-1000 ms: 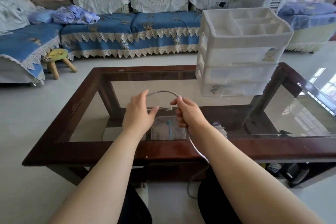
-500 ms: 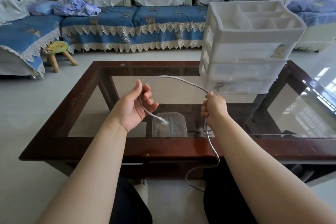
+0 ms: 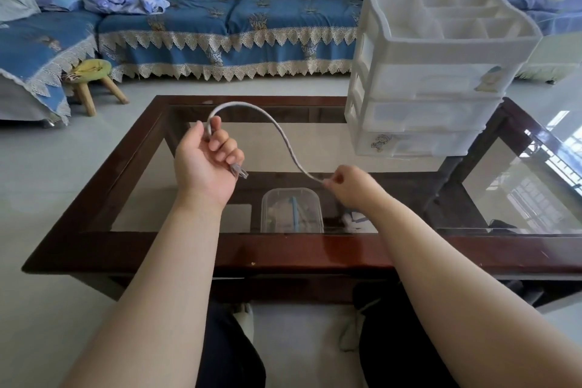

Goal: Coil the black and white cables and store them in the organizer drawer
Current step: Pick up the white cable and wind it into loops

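The left hand (image 3: 208, 164) is palm-up with its fingers curled round the plug end of the white cable (image 3: 277, 129), the clear plug (image 3: 239, 172) poking out below the fingers. From that fist the cable arches up and far, then drops right to the right hand (image 3: 349, 187), which pinches it between thumb and fingertips; where the rest of it runs beyond that hand cannot be seen. Both hands are over the glass table (image 3: 283, 255), and the organizer (image 3: 437, 79) stands at its far right with all three drawers closed. No black cable shows. This looks like the first loop of the coil being formed. To do it well, the right hand should bring its pinch across to the left palm, letting the cable roll slightly between the fingers so the loop lies flat rather than twisting into a figure eight, and each loop should match this arch in size so the bundle fits a drawer.
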Demonstrator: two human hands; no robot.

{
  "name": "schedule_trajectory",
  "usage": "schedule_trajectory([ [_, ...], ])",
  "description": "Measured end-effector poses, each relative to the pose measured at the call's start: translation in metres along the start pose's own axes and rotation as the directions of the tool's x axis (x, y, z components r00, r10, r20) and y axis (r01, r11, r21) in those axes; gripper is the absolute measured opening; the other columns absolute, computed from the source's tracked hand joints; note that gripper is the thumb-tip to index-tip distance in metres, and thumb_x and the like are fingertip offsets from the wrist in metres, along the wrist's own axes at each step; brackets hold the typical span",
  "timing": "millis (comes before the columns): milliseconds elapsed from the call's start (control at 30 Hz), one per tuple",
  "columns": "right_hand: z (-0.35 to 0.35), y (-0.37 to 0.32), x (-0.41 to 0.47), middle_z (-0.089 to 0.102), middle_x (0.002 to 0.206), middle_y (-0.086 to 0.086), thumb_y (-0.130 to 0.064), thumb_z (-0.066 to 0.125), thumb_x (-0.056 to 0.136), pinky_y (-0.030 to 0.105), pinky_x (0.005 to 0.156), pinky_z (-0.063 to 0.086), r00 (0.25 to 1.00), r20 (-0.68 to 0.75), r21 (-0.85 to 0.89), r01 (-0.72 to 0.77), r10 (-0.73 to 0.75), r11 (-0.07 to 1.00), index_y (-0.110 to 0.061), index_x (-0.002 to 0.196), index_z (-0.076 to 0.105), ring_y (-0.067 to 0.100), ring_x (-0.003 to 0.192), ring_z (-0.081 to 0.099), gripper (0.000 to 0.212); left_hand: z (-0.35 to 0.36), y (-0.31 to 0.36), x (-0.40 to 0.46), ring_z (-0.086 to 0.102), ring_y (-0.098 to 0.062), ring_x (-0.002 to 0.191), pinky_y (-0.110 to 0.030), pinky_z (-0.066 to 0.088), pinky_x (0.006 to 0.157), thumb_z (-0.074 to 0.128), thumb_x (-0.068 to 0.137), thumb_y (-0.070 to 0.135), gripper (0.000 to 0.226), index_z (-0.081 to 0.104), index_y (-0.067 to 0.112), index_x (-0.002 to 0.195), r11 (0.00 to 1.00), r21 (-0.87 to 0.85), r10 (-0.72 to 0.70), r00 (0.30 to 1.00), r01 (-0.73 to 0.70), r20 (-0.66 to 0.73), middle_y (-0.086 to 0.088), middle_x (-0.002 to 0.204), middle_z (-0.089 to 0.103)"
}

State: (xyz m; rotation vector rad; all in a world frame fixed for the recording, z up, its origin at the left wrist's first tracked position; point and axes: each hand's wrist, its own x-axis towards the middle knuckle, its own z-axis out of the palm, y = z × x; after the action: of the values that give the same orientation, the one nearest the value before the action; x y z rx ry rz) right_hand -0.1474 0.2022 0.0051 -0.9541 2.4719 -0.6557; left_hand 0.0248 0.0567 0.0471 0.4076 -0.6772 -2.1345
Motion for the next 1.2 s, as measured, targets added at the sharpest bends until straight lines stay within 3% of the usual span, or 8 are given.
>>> schedule_trajectory([
  [167, 0.022, -0.020, -0.032, 0.065, 0.098, -0.005, -0.041, 0.057, 0.090, 0.029, 0.067, 0.040, 0.943, 0.218, -0.327, 0.314, -0.252, 0.891, -0.027, 0.095, 0.059, 0.019, 0.089, 0.059, 0.014, 0.000, -0.011, 0.003, 0.033, -0.009, 0.047, -0.022, 0.030, 0.048, 0.030, 0.106, 0.022, 0.033, 0.048, 0.014, 0.079, 0.894, 0.447, 0.009, 0.998, -0.037, 0.066, 0.003, 0.053, 0.045],
  [300, 0.034, -0.031, -0.047, 0.065, 0.106, -0.004, -0.039, 0.048, 0.096, 0.035, 0.079, 0.037, 0.847, 0.164, -0.436, 0.522, -0.506, 0.733, -0.026, 0.105, 0.061, 0.021, 0.101, 0.055, 0.020, -0.003, -0.018, -0.006, 0.054, -0.015, 0.058, -0.025, 0.047, 0.058, 0.028, 0.107, 0.023, 0.030, 0.047, 0.016, 0.085, 0.437, 0.893, -0.072, 0.986, -0.107, 0.153, -0.004, 0.074, 0.067],
  [467, 0.036, -0.033, -0.051, 0.063, 0.087, -0.002, -0.026, 0.052, 0.094, 0.040, 0.074, 0.041, 0.630, -0.079, -0.310, 0.721, -0.773, 0.619, -0.018, 0.090, 0.063, 0.025, 0.080, 0.053, 0.014, -0.001, -0.018, -0.016, 0.069, -0.018, 0.078, -0.027, 0.055, 0.072, 0.029, 0.106, 0.031, 0.029, 0.050, 0.015, 0.092, 0.205, 0.973, -0.243, 0.958, -0.103, 0.152, -0.003, 0.086, 0.069],
  [567, 0.028, -0.037, -0.053, 0.058, 0.079, -0.004, -0.016, 0.051, 0.093, 0.032, 0.061, 0.037, 0.630, -0.191, -0.137, 0.742, -0.753, 0.656, -0.012, 0.089, 0.060, 0.020, 0.070, 0.050, 0.011, -0.007, -0.015, -0.014, 0.065, -0.017, 0.072, -0.036, 0.056, 0.074, 0.030, 0.105, 0.035, 0.033, 0.050, 0.011, 0.093, 0.086, 0.990, -0.307, 0.943, -0.111, 0.132, -0.003, 0.079, 0.064],
  [767, 0.012, -0.031, -0.047, 0.049, 0.057, -0.007, -0.038, 0.051, 0.095, 0.032, 0.051, 0.034, 0.769, -0.265, 0.032, 0.610, -0.581, 0.792, -0.019, 0.081, 0.051, 0.016, 0.054, 0.044, 0.024, -0.003, -0.023, -0.020, 0.048, -0.015, 0.052, -0.033, 0.046, 0.057, 0.033, 0.105, 0.026, 0.032, 0.053, 0.006, 0.091, 0.468, 0.880, -0.514, 0.834, 0.077, 0.201, -0.004, 0.063, 0.054],
  [900, 0.010, -0.029, -0.040, 0.048, 0.055, -0.007, -0.047, 0.054, 0.091, 0.029, 0.050, 0.034, 0.832, -0.352, 0.094, 0.487, -0.429, 0.868, -0.022, 0.079, 0.051, 0.009, 0.052, 0.045, 0.028, 0.000, -0.029, -0.019, 0.029, -0.011, 0.043, -0.024, 0.033, 0.044, 0.033, 0.104, 0.027, 0.033, 0.051, 0.008, 0.084, 0.570, 0.792, -0.581, 0.789, 0.219, 0.200, -0.002, 0.057, 0.040],
  [1100, 0.007, -0.028, -0.037, 0.044, 0.053, -0.007, -0.059, 0.054, 0.084, 0.028, 0.047, 0.034, 0.844, -0.452, 0.178, 0.402, -0.288, 0.898, -0.021, 0.101, 0.051, 0.008, 0.047, 0.043, 0.041, 0.007, -0.034, -0.023, 0.030, -0.007, 0.041, -0.018, 0.030, 0.040, 0.033, 0.103, 0.030, 0.037, 0.050, 0.010, 0.078, 0.705, 0.638, -0.568, 0.785, 0.308, 0.248, 0.001, 0.054, 0.041],
  [1200, 0.003, -0.026, -0.035, 0.046, 0.055, -0.008, -0.062, 0.051, 0.085, 0.027, 0.049, 0.031, 0.869, -0.416, 0.153, 0.358, -0.269, 0.921, -0.020, 0.087, 0.060, 0.007, 0.053, 0.045, 0.042, 0.010, -0.036, -0.027, 0.036, -0.009, 0.043, -0.020, 0.033, 0.042, 0.032, 0.101, 0.036, 0.036, 0.044, 0.012, 0.076, 0.722, 0.622, -0.579, 0.757, 0.302, 0.304, 0.000, 0.056, 0.048],
])
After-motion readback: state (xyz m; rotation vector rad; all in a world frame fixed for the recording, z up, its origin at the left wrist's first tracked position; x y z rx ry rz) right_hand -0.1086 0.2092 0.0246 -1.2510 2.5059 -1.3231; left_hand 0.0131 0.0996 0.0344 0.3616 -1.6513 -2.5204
